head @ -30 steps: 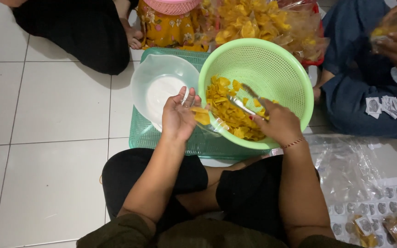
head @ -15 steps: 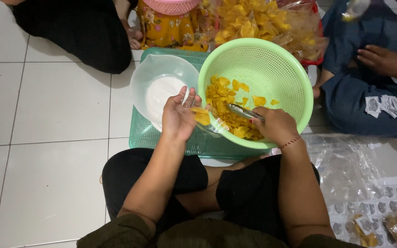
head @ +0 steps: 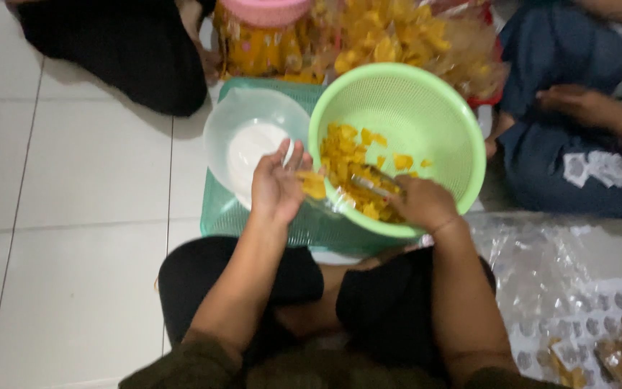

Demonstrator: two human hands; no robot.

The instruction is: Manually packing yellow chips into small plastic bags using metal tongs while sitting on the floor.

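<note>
Over by the white bowl (head: pixel 253 137) the left hand (head: pixel 276 189) stays put, fingers curled round a clear plastic bag (head: pixel 329 196) with a yellow chip at its mouth. In the green colander (head: pixel 426 115) the right hand (head: pixel 420 203) has slid lower into the yellow chips (head: pixel 350 155), clenched on a metal utensil (head: pixel 372 186), so another scoop looks underway.

Two bowls side by side on a tray

Colander (head: pixel 426 122) with chips (head: pixel 350 162) sits right of the bowl (head: pixel 235 119); both rest on the tray (head: pixel 217 212).
</note>
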